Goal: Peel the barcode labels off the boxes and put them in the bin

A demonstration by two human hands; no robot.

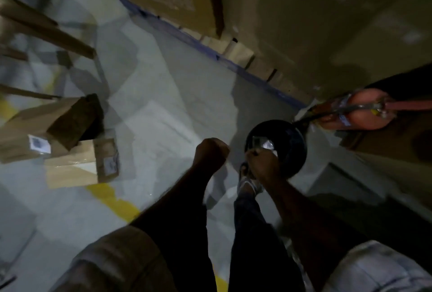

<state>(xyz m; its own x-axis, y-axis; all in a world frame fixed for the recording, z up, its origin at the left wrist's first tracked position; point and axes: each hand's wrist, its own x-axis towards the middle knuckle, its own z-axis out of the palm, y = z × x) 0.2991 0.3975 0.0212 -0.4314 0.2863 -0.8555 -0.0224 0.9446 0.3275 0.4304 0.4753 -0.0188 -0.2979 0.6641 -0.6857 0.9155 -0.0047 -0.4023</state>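
Hanging over a round black bin (pixel 292 151) at about 4 o'clock, the right hand (pixel 261 162) has its fingers curled and bunched at the near rim. They meet the lower edge of a pale, thin, rectangular label (pixel 256 142) that stands up inside the bin. The blur hides whether they actually pinch it. A brighter crumpled scrap (pixel 268 145) lies just beside it in the bin.

The left hand (pixel 211 151), just at 9 o'clock of the bin, is curled into a fist with nothing seen in it.

Two small brown boxes (pixel 70 165) lie touching on the grey floor (pixel 163 104) at 9 o'clock, well apart from the bin. Each bears a white barcode label: a square one (pixel 38 143) on the farther box and a smaller one (pixel 109 163) on the end of the nearer box.

Large cartons (pixel 304 23) fill 12 to 2 o'clock. A red object (pixel 357 109) sits at 3 o'clock, and a yellow floor line (pixel 112 200) runs at 7 o'clock.
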